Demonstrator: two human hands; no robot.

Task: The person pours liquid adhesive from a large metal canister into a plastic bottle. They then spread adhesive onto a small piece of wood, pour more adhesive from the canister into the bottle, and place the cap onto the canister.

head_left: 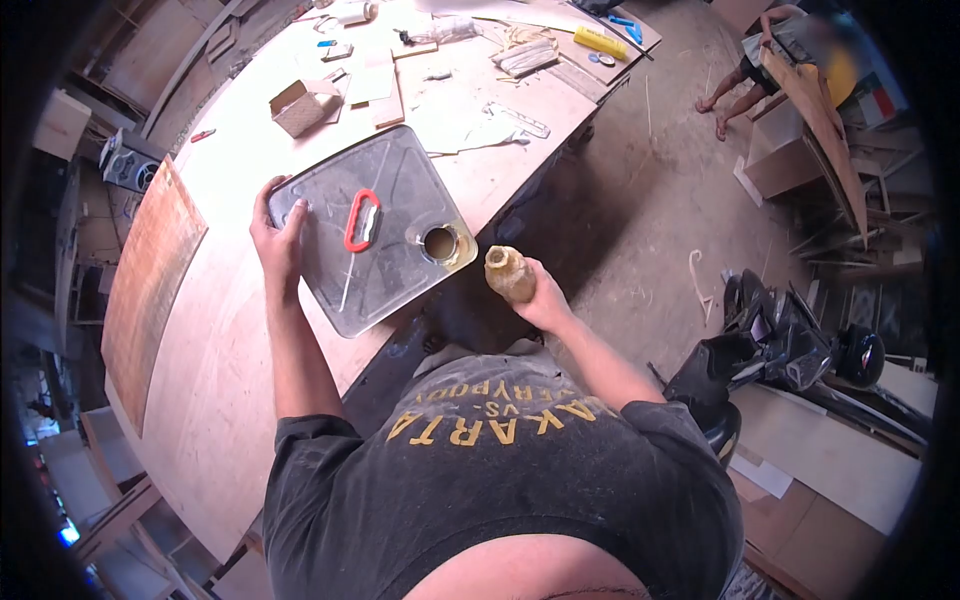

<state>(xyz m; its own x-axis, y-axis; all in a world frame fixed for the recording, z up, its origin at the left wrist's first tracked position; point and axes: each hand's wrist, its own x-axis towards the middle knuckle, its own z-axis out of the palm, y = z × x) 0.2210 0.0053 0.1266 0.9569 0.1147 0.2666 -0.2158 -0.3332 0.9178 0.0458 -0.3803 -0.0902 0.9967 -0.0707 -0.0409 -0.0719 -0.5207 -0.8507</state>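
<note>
A grey, square-topped container with a red handle and a round opening near one corner is at the table's edge. My left hand grips its left side, thumb over the top. Yellowish residue surrounds the opening. Just right of that corner, my right hand is wrapped round a crusted, tan bottle, its open mouth facing up. A small gap separates the bottle from the container.
The wooden table bears a small cardboard box, papers and a yellow tube. Another person is at the upper right beside wooden boards. A dark motorbike stands at the right.
</note>
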